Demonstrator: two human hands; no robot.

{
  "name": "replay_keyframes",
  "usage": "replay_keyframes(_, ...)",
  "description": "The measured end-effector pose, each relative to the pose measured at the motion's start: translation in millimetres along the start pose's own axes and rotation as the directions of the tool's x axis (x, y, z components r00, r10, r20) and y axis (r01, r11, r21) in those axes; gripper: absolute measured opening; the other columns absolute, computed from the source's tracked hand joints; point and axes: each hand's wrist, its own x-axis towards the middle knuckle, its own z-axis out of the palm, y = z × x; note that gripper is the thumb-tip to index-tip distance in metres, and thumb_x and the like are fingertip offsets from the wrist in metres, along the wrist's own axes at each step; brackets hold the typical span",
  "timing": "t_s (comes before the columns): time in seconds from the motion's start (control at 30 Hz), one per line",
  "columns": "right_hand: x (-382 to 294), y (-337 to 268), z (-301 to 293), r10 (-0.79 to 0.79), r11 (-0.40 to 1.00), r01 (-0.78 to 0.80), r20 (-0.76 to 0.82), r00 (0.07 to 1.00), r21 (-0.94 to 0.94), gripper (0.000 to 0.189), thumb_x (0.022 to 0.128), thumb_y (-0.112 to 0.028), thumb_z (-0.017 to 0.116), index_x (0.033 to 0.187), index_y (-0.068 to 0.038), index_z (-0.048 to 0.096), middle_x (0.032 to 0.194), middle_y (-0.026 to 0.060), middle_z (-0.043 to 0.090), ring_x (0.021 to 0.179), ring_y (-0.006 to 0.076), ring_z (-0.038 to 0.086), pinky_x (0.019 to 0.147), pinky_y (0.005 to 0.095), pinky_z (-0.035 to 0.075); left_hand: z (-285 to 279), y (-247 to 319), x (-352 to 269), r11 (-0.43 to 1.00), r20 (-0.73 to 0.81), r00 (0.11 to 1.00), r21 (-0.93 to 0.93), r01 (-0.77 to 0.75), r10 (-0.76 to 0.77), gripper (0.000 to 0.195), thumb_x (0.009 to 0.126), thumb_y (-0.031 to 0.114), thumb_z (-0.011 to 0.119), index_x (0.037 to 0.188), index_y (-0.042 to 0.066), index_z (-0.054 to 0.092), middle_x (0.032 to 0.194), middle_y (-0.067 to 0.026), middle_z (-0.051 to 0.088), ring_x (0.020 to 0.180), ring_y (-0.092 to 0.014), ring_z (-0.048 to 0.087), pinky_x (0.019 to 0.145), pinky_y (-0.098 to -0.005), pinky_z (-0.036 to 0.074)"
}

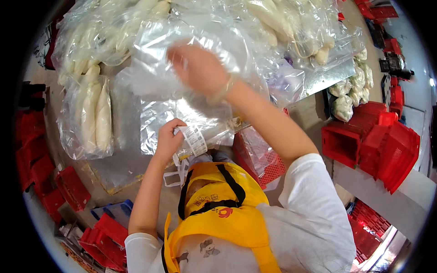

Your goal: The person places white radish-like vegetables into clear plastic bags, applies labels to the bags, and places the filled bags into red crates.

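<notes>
Between the fingers of my left hand (169, 138) is a strip of white printed labels (195, 140), which hangs down at the near edge of the table. Beneath that hand lies a stack of flat clear plastic bags (155, 114). My right hand (198, 66), blurred by motion, is over a loose clear plastic sheet or bag (150, 73); whether its fingers grip the film is unclear. To the left, white radishes (89, 117) lie in a clear bag. Larger bags of white radishes (119, 30) fill the far left, with more bagged radishes (278, 20) at the far right.
Red plastic crates (341, 141) are stacked at right, near several bagged vegetables (342, 108). A red perforated basket (271, 174) holding plastic film stands against the table's near right edge. More red crates (102, 240) sit at lower left. The metal tabletop (126, 129) shows beside the bags.
</notes>
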Motion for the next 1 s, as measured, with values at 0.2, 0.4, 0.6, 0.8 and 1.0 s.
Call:
replay_keyframes(0.2, -112, 68, 60, 0.104, 0.973, -0.178, 0.409, 0.907, 0.147, 0.021, 0.079, -0.009, 0.052, 0.094, -0.002, 0.065, 0.088, 0.0187, 0.065, 0.085, 0.0344, 0.062, 0.077, 0.0411, 0.048, 6, -10, 24, 0.999, -0.010, 1.000, -0.042, -0.004, 0.004, 0.009, 0.075, 0.002, 0.060, 0.083, -0.002, 0.062, 0.079, -0.0083, 0.063, 0.076, -0.017, 0.059, 0.069, -0.0278, 0.045)
replay_keyframes(0.4, -110, 50, 52, 0.260, 0.899, -0.418, 0.607, 0.750, 0.131, 0.015, 0.078, -0.013, 0.057, 0.082, -0.002, 0.067, 0.083, 0.0174, 0.066, 0.081, 0.0292, 0.064, 0.075, 0.0392, 0.049, 6, -20, 20, 0.990, -0.073, 0.997, 0.138, 0.043, -0.033, 0.017, 0.077, 0.007, 0.059, 0.092, 0.001, 0.062, 0.083, -0.0113, 0.064, 0.080, -0.020, 0.060, 0.072, -0.0311, 0.047)
replay_keyframes(0.6, -140, 59, 106, 0.570, 0.737, -0.675, 0.497, 0.654, 0.042, 0.033, 0.083, -0.026, 0.058, 0.102, 0.000, 0.060, 0.106, 0.0206, 0.060, 0.099, 0.0305, 0.058, 0.082, 0.0378, 0.047, -15, -43, 14, 0.848, -0.002, 0.925, 0.399, 0.350, -0.381, 0.038, 0.076, 0.022, 0.063, 0.109, 0.004, 0.060, 0.098, -0.0208, 0.064, 0.088, -0.033, 0.062, 0.077, -0.0404, 0.047)
replay_keyframes(0.8, -160, 107, 147, 0.489, 0.754, -0.636, 0.508, 0.710, 0.164, 0.031, 0.083, -0.020, 0.059, 0.105, 0.001, 0.061, 0.105, 0.0230, 0.060, 0.096, 0.0328, 0.060, 0.085, 0.0403, 0.048, -30, 17, 2, 0.904, 0.390, 0.920, 0.377, -0.203, 0.044, 0.044, 0.071, 0.021, 0.064, 0.107, -0.003, 0.055, 0.101, -0.0199, 0.058, 0.090, -0.035, 0.057, 0.078, -0.0392, 0.046)
replay_keyframes(1.0, -106, 22, 69, 0.598, 0.797, -0.315, 0.601, 0.530, -0.515, 0.033, 0.082, -0.022, 0.057, 0.110, -0.006, 0.063, 0.113, 0.0147, 0.061, 0.105, 0.0269, 0.060, 0.089, 0.0383, 0.048, -25, 63, -13, 0.910, 0.479, 0.869, 0.294, -0.292, 0.124, 0.034, 0.070, 0.017, 0.072, 0.100, 0.003, 0.063, 0.091, -0.0081, 0.062, 0.083, -0.022, 0.060, 0.075, -0.0336, 0.048)
